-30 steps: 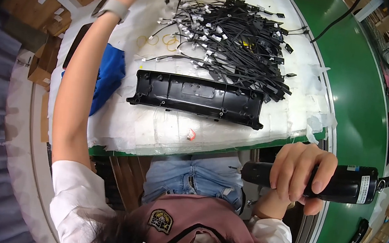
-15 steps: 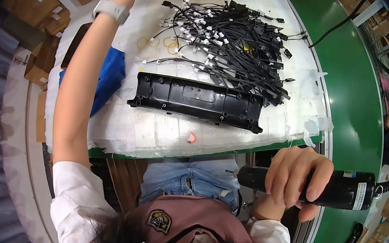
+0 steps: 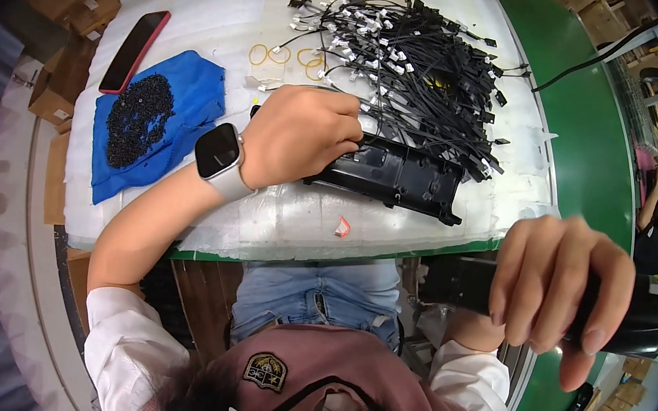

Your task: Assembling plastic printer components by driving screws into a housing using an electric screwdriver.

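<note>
A long black plastic housing [image 3: 406, 178] lies on the white-covered table, its hollow, ribbed side up. Over its left half is my left hand [image 3: 305, 133], wearing a watch [image 3: 219, 151]. Its fingers are curled together and pressed down near the housing's upper edge; what they pinch, if anything, is hidden. At the right, off the table's front edge, my right hand [image 3: 561, 287] grips a black electric screwdriver [image 3: 459, 283], which lies level with its tip pointing left. Just beyond the housing spreads a heap of black cables [image 3: 411, 68] with small white connectors.
On the left a blue cloth [image 3: 204, 83] bears a pile of small black screws [image 3: 138, 120], with a red-edged phone [image 3: 134, 50] beyond it. Yellow rubber bands [image 3: 310, 59] lie near the cables. A red-and-white scrap [image 3: 343, 227] sits before the housing. A green surface [image 3: 590, 155] runs along the right.
My left hand has come down from the far left edge onto the housing, uncovering the phone and screw pile. My right hand has moved right with the screwdriver.
</note>
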The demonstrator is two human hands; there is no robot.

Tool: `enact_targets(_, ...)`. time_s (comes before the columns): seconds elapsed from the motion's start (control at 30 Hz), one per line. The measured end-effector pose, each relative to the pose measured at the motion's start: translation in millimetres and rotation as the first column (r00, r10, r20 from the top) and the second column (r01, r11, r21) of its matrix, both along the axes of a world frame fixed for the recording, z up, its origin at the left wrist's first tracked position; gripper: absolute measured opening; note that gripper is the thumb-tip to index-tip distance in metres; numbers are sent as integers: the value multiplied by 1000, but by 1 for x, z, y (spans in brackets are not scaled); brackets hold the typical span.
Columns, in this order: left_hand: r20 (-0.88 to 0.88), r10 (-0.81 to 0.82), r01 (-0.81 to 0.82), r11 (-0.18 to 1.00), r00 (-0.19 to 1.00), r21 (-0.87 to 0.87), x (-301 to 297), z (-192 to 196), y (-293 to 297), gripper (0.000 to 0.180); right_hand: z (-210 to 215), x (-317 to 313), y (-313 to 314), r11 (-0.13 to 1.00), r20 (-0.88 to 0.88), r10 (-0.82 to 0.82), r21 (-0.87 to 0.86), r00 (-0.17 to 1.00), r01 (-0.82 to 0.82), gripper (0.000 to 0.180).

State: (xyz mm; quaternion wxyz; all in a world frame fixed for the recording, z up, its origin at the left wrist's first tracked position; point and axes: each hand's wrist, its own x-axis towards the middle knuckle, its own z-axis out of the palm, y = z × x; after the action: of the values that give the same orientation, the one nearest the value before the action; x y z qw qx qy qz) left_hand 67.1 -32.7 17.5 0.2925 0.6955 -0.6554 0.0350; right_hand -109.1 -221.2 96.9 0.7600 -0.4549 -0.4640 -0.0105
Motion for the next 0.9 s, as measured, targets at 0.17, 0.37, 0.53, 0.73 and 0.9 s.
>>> enact_targets(0.17,-39,-28,25,998,999,-58,4,-5,-5,12,15,25,-10,984,45,-132,-119,990,136,41)
enact_targets(0.37,-44,-8,8,1000,999,-3,5,-10,-5,13,7,67,1,915,-59,-394,-114,917,386,31)
enact_targets(0.53,-249,-86,92,996,965,13,21,-17,-6,13,-4,93,39,746,-387,-630,-60,673,664,34)
enact_targets(0.73,-392,-52,76,996,918,45,21,-19,-4,11,5,96,57,623,-586,-705,-243,399,744,39)
enact_targets(0.9,-356,-81,82,997,931,-12,16,-17,-10,10,9,90,41,664,-587,-678,-230,442,712,40)
